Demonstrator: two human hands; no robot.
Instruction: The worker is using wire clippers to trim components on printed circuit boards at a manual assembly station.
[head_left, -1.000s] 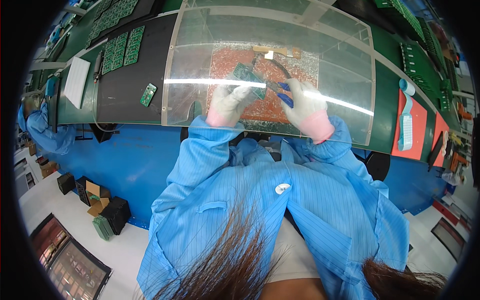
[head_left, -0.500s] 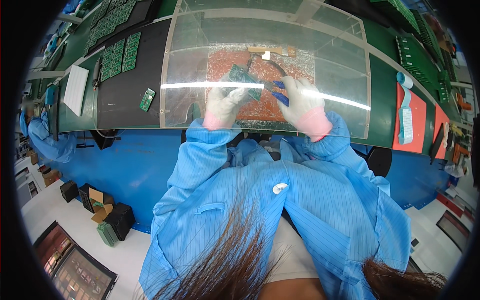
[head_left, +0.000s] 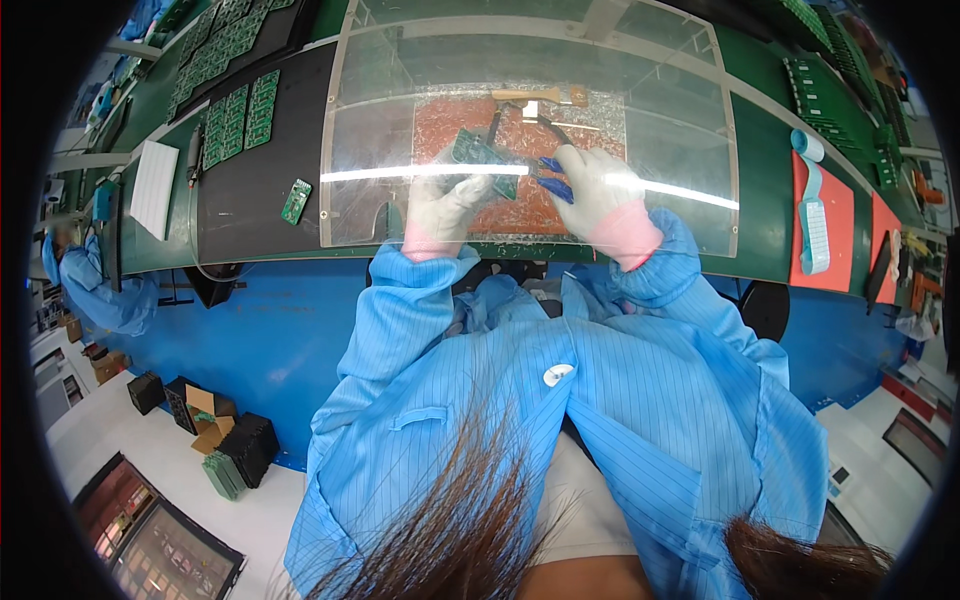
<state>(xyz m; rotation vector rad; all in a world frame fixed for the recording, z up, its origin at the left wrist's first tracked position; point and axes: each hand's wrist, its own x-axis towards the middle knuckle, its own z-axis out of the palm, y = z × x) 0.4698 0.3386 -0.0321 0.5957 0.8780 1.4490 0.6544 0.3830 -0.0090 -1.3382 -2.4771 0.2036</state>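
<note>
Beneath a clear plastic cover (head_left: 380, 110), both of my hands wear white gloves with pink cuffs. My left hand (head_left: 438, 205) is closed on the edge of a green circuit board (head_left: 476, 150), which is tilted. My right hand (head_left: 597, 188) grips blue-handled cutters (head_left: 553, 187), whose jaws point left at the board's right side. A glare streak on the cover makes it hard to see whether the jaws touch the board. Under them lies a reddish work mat (head_left: 525, 220) strewn with small pale clippings. Behind the hands rests a wooden-handled brush (head_left: 560, 96).
On the black mat (head_left: 240, 215) to the left lie a small green board (head_left: 296, 201) and a row of larger boards (head_left: 228, 125). A blue label strip (head_left: 812, 225) lies on red sheets at the right. Racked boards (head_left: 815, 110) stand far right. Another person (head_left: 90, 270) sits far left.
Both hands appear slightly higher and further left in the picture. The cutters' handles look a little closer together. My left hand keeps its hold on the circuit board.
</note>
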